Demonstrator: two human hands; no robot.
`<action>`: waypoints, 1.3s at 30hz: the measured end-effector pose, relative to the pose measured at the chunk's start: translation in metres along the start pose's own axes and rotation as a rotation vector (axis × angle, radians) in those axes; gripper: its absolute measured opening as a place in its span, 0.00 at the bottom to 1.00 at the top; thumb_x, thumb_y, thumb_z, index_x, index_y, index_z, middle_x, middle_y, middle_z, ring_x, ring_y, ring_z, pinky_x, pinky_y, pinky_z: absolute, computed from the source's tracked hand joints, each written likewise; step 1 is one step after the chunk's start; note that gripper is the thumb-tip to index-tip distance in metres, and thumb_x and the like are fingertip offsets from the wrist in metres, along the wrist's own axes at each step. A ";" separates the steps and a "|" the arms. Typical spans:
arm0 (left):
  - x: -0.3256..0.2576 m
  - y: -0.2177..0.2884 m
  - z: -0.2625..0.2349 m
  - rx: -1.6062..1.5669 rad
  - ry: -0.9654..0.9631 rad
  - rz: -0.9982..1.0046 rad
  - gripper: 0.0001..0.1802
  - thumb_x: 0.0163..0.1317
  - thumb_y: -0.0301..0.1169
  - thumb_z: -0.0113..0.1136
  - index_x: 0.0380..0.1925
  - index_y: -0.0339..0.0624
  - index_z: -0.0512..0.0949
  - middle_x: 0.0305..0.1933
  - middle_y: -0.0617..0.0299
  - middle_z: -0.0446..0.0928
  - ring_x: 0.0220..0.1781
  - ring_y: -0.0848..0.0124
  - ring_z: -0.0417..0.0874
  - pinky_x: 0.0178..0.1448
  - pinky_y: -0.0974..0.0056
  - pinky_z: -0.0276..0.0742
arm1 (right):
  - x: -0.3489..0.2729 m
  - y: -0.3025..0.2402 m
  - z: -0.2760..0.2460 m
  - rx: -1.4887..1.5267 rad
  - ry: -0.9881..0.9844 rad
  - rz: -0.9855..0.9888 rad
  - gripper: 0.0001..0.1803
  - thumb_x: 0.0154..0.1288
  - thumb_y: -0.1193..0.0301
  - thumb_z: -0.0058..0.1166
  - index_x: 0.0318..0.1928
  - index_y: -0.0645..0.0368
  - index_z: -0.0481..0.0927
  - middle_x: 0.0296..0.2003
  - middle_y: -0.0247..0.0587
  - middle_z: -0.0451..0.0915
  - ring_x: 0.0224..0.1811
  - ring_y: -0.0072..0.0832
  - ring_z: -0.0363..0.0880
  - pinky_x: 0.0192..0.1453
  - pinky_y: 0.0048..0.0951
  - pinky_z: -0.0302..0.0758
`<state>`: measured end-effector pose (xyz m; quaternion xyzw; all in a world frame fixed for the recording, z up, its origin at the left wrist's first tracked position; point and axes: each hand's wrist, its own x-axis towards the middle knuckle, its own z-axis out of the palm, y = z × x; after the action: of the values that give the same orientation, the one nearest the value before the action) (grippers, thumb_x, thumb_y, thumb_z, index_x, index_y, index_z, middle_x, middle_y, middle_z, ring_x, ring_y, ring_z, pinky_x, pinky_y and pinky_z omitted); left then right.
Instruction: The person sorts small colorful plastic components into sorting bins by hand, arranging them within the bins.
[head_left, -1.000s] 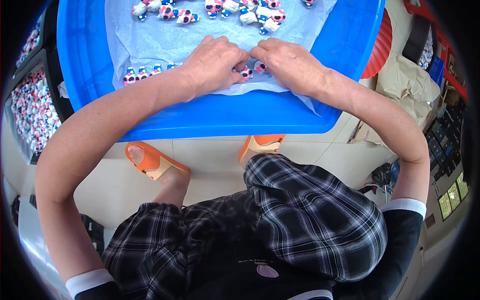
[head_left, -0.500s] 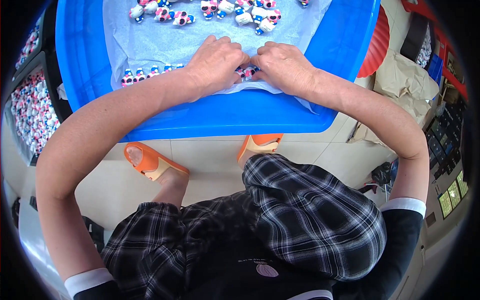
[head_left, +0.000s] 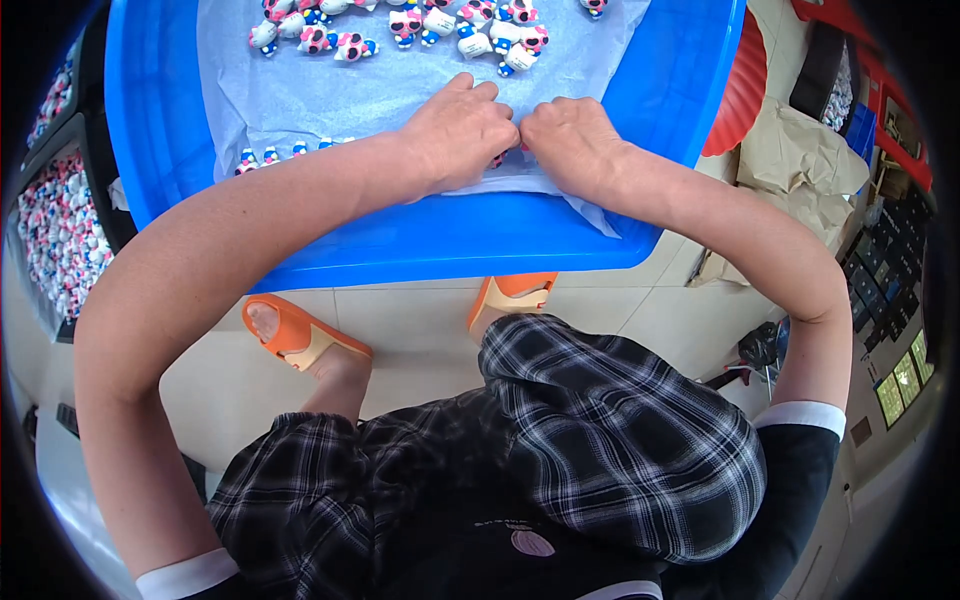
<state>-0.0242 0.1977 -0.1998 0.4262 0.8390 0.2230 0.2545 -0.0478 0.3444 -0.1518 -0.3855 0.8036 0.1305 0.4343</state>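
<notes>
Both hands — left hand (head_left: 455,135) and right hand (head_left: 570,140) — curl knuckle to knuckle over small figurines (head_left: 497,158) on the white paper (head_left: 380,95), their grip hidden, so gentle fingertip pressure seems wise — the row (head_left: 285,153) beside looks easily toppled.

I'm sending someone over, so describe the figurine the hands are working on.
Find the big blue tray lined with pale paper. At its near edge, left hand and right hand meet over a small red-and-white figurine; unlike the loose pile at the far side, it is mostly covered.

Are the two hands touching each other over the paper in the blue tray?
Touching. The head view shows the left hand and the right hand meeting at the knuckles with no gap, over the pale paper.
</notes>
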 end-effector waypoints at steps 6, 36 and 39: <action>-0.001 0.001 0.002 -0.036 0.054 -0.026 0.09 0.48 0.33 0.63 0.31 0.45 0.81 0.31 0.64 0.75 0.43 0.68 0.71 0.48 0.62 0.64 | 0.002 0.002 0.003 0.030 -0.015 0.008 0.06 0.53 0.74 0.54 0.32 0.55 0.82 0.32 0.40 0.82 0.37 0.32 0.81 0.35 0.32 0.77; -0.015 -0.005 -0.008 -0.182 0.218 -0.212 0.11 0.48 0.35 0.65 0.30 0.42 0.79 0.33 0.61 0.75 0.44 0.66 0.71 0.50 0.61 0.61 | 0.029 0.022 0.001 -0.193 0.539 0.035 0.08 0.54 0.73 0.54 0.34 0.63 0.74 0.30 0.45 0.78 0.40 0.33 0.77 0.38 0.29 0.77; -0.012 -0.002 -0.003 -0.284 0.272 -0.194 0.14 0.50 0.32 0.63 0.37 0.41 0.76 0.36 0.57 0.75 0.42 0.65 0.74 0.49 0.60 0.67 | 0.020 0.033 0.006 -0.033 0.685 -0.109 0.07 0.50 0.74 0.53 0.29 0.66 0.78 0.26 0.49 0.79 0.33 0.39 0.79 0.33 0.33 0.77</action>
<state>-0.0213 0.1861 -0.1956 0.2692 0.8628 0.3691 0.2166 -0.0743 0.3599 -0.1754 -0.4564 0.8786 -0.0170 0.1396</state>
